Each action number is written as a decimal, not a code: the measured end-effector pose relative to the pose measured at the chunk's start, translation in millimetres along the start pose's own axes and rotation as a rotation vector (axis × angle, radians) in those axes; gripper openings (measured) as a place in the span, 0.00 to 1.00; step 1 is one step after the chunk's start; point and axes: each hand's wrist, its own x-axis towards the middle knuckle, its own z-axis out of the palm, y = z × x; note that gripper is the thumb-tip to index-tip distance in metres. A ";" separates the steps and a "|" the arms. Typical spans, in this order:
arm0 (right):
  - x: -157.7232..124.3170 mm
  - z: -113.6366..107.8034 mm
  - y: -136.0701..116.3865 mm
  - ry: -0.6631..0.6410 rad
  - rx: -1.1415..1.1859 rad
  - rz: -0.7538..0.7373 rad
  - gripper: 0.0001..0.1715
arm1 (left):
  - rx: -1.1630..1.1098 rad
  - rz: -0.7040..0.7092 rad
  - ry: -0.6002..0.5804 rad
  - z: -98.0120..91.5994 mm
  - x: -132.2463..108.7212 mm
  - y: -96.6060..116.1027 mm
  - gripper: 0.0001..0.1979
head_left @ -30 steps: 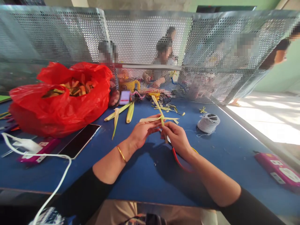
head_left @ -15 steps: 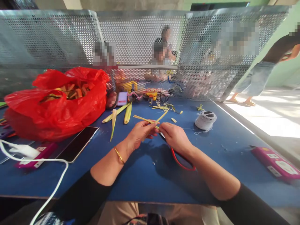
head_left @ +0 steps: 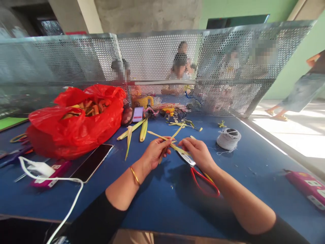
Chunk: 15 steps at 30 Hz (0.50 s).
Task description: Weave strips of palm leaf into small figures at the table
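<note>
Here, hands point(head_left: 200, 151) close, left point(head_left: 153, 151) pinching strips point(head_left: 155, 135)

The left forearm point(head_left: 124, 184) and right forearm point(head_left: 238, 193) slant inward. The left hand point(head_left: 155, 151) is pinched closed; the right hand point(head_left: 198, 149), knuckles up, bends just beside it.

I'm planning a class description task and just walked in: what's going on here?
A person's left hand holds crossed pale green strips above a blue table; the right hand is close beside them, its grip unclear. Scissors lie nearby. Beyond are loose husk-like pieces and wound white string, with a red bag to the left.
</note>
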 end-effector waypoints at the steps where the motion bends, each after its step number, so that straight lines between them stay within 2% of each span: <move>1: 2.9 -0.8 3.5 0.082 0.034 -0.022 0.18 | -0.011 -0.018 -0.027 -0.8 -0.5 2.2 0.05; 3: 6.9 0.0 9.5 0.172 0.033 -0.156 0.13 | -0.023 -0.053 -0.093 -1.5 -2.4 4.8 0.06; 7: 8.3 6.1 16.9 0.067 -0.059 -0.430 0.10 | -0.037 -0.121 -0.219 -0.4 -6.8 3.7 0.08; 11: 6.6 8.1 20.2 0.119 -0.204 -0.519 0.12 | -0.033 -0.147 -0.295 -1.0 -8.2 0.9 0.10; 15: 3.9 10.1 19.8 0.113 -0.319 -0.507 0.13 | -0.028 -0.171 -0.270 -1.1 -9.2 -0.6 0.04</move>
